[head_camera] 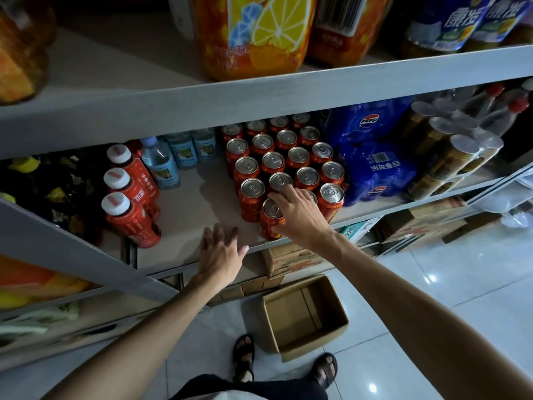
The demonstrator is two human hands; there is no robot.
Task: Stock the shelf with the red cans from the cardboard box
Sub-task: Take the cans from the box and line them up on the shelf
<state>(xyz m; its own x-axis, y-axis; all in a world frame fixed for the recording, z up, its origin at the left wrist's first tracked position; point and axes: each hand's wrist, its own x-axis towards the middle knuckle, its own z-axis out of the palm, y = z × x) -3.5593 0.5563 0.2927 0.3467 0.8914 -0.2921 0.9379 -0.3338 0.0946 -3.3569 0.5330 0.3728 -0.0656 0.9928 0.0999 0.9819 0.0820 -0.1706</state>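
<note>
Several red cans (300,157) with silver tops stand in rows on the middle shelf (190,215). My right hand (300,210) reaches over the front of the block, its fingers curled round the frontmost red can (269,223) at the shelf's front edge. To the left of that can, my left hand (220,254) lies flat with spread fingers on the shelf's front edge and holds nothing. The cardboard box (302,313) stands open on the tiled floor below, near my feet, with no cans visible inside.
Red bottles (129,203) with white caps and small water bottles (161,163) stand left of the cans. Blue Pepsi packs (375,166) and wrapped cans (450,157) lie to the right. Large orange drink bottles (253,33) fill the upper shelf. Other cartons (291,259) sit beneath.
</note>
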